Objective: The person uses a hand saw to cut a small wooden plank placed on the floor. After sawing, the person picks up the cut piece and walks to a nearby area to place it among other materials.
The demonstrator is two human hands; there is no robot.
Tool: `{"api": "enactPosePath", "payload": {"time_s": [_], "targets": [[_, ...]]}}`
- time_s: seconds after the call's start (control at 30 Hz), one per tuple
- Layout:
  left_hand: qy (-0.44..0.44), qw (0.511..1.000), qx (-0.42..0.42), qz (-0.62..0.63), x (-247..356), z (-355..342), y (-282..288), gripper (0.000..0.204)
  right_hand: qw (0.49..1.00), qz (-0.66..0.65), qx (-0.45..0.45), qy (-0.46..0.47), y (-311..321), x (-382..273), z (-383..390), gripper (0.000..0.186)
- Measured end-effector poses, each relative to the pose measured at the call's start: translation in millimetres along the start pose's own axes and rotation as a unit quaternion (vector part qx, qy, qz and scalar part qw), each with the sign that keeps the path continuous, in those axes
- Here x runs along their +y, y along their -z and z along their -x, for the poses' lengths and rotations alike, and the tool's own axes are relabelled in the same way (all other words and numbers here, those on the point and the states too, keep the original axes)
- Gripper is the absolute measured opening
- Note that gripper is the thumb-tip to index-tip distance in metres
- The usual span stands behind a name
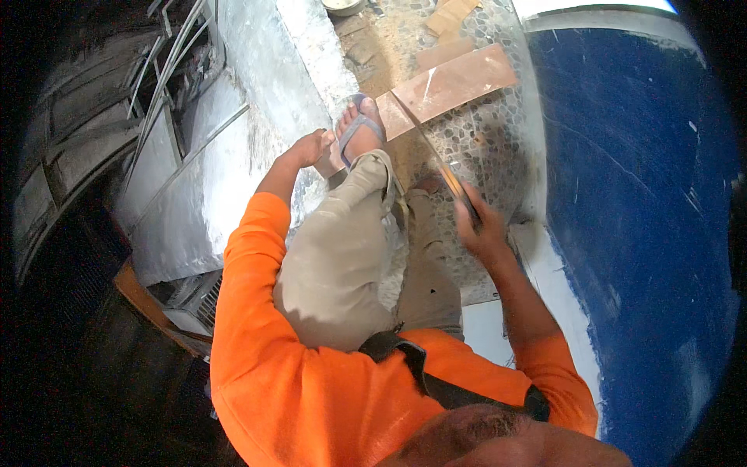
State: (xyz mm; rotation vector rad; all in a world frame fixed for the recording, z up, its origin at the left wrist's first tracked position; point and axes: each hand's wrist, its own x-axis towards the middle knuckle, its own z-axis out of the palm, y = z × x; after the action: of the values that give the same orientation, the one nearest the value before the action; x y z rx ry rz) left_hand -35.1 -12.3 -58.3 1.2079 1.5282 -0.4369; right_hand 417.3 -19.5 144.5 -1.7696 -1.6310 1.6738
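Note:
My right hand (481, 226) is closed round the orange-and-black handle of a handsaw (440, 163). The saw's narrow blade runs up and away to the near edge of a long pinkish-brown board (457, 82), meeting it at a slant. My left foot, in a grey sandal (359, 134), presses down on the board's left part. Beside that foot, my left hand (313, 148) grips the board's left end with bent fingers. The foot hides part of the board there.
A pebble-patterned floor (498, 167) lies beneath the board. Brown offcuts (451, 15) and a pale bowl (343, 6) sit beyond it. On the right rises a blue wall (638, 171); at left are a whitish slab (187, 218) and stacked metal strips (167, 74).

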Motion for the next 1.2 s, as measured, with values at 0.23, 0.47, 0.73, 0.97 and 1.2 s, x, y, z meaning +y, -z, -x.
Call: {"api": "enactPosePath", "payload": {"time_s": [0.23, 0.47, 0.73, 0.97, 1.2], "targets": [[-0.045, 0.999, 0.017, -0.022, -11, -24, -3, 0.062, 0.999, 0.035, 0.030, -0.009, -38, -43, -107, 0.043], [-0.024, 1.000, 0.013, 0.000, -18, -12, 4, 0.069, 0.999, 0.023, -0.013, -0.026, 61, -1, 120, 0.055], [0.010, 0.999, -0.028, -0.012, 7, -14, 17, 0.069, 0.996, -0.055, 0.039, 0.055, -40, 16, -77, 0.048], [-0.025, 0.999, 0.026, -0.031, -6, -16, 6, 0.060, 0.993, -0.063, 0.073, 0.074, -31, -4, -58, 0.047], [-0.022, 1.000, -0.014, 0.000, -14, -12, 7, 0.071, 0.998, 0.023, -0.023, -0.045, 69, 0, 124, 0.053]]}}
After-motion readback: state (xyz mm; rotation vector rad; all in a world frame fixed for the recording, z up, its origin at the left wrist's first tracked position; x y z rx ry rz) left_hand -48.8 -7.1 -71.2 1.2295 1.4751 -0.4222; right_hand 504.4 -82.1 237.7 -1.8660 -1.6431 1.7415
